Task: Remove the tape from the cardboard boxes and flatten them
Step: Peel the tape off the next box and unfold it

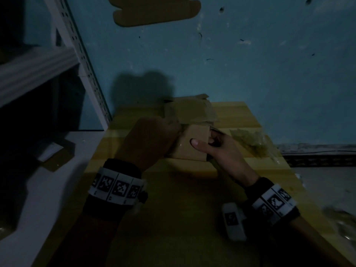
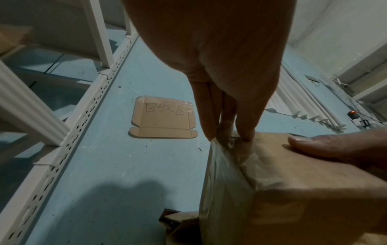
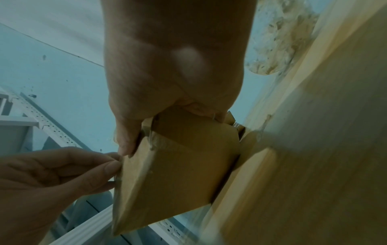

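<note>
Cardboard box (image 1: 192,139), small and brown, sits on the yellow tabletop (image 1: 250,116) near its far edge, held between both hands in the dim head view. The left hand (image 1: 148,139) covers the box's left side with its fingertips curled at the upper left edge, while the right hand (image 1: 217,147) clasps the right side, its thumb pressed flat on the near face and its fingers wrapped behind. A loosened flap with tape (image 1: 190,110) stands up behind the box. A crumpled heap of clear tape (image 1: 252,141) lies on the tabletop to the right, well apart from the box, and a flattened piece of cardboard (image 1: 154,10) lies on the blue floor (image 1: 250,64) beyond. A white metal shelf rack (image 1: 84,60) rises at the left. From the left wrist, the left hand (image 2: 220,66) reaches down and its fingertips (image 2: 209,132) pinch a wrinkled strip of clear tape (image 2: 226,159) at the box's (image 2: 303,190) top corner; this grip is closed on the tape. The right thumb (image 2: 326,145) lies flat on the box's top face. The flattened cardboard (image 2: 163,117) on the floor bears handwritten characters. From the right wrist, the right hand (image 3: 176,66) grips the box (image 3: 178,165) at its upper end, thumb along the left edge, and the left hand (image 3: 52,179) pinches at that same edge beside the thumb. The tabletop (image 3: 324,149) fills the right side, with the tape heap (image 3: 278,36) above.
</note>
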